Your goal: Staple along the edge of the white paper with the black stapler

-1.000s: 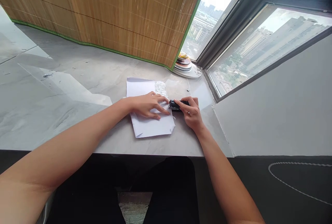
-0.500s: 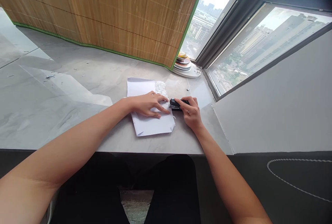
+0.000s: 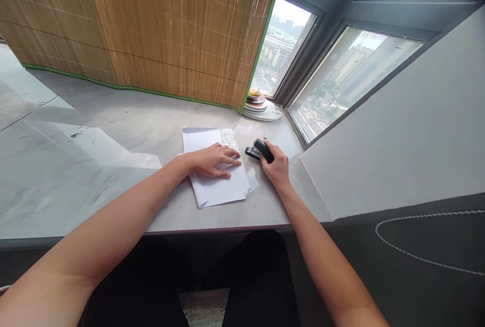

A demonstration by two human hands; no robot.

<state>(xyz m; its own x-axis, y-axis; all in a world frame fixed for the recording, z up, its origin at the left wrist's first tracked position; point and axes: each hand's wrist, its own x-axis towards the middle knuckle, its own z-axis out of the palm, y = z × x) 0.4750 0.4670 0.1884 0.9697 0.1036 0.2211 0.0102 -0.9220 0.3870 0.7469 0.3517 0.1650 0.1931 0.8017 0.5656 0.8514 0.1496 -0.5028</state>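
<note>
A black stapler (image 3: 262,150) is gripped by my right hand (image 3: 277,166), just right of the paper and apart from it. Its jaws are spread and point left. My left hand (image 3: 215,160) lies flat on a white sheaf of paper (image 3: 223,189), fingers stretched out toward the right edge. A patch of dark scribbled lines (image 3: 229,138) shows near the paper's upper right corner. One lower corner of the paper is creased. How many sheets there are I cannot tell.
A stack of plates (image 3: 257,104) stands in the corner by the window (image 3: 322,89). A bamboo blind (image 3: 151,29) hangs along the back of the grey marbled counter (image 3: 113,114). Small scraps (image 3: 77,134) lie on the left. A white wall (image 3: 379,140) bounds the right side.
My right hand has drawn the stapler back to the right, off the paper's edge, and its jaws have spread apart. My left hand stays on the paper. The view has tilted up slightly.
</note>
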